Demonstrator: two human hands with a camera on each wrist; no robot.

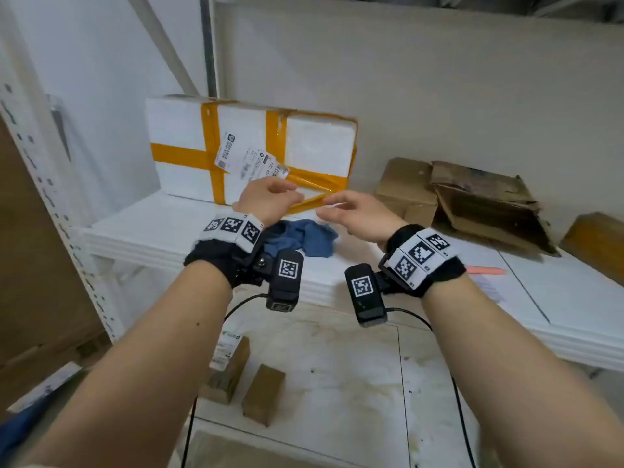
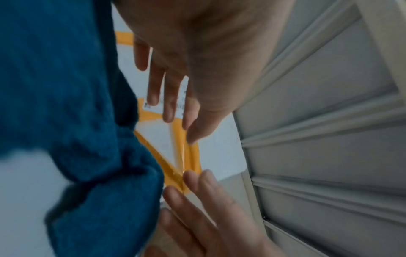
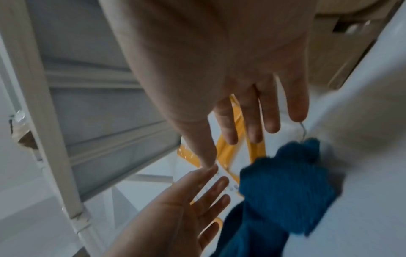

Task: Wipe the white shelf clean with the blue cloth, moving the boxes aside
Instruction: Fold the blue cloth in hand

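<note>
The shelf (image 1: 162,228) spreads beneath both hands and runs off to the right of them. The foam box (image 1: 250,143), white and strapped with orange tape, sits on it just beyond the fingers, toward the back left, with a paper label (image 1: 246,160) stuck to its front above the left hand. Further right of the right hand, well apart from it, lies a torn cardboard box (image 1: 486,201) with a smaller closed carton (image 1: 405,187) touching its left side (a third brown box shows only as a corner at the far right edge). Below the wrists, on a lower, stained board (image 1: 337,373), two small cartons (image 1: 263,393) stand side by side. The cloth (image 1: 304,238), blue and crumpled, lies on the shelf directly under and between the two hands, close to the foam box; neither hand touches it. The left hand (image 1: 270,199) and right hand (image 1: 354,214) hover side by side above the cloth, fingers loose and nearly straight, thumb tips almost meeting in the right wrist view, grasping nothing. A thin orange stick (image 1: 486,270) lies on the shelf right of the right wrist.
</note>
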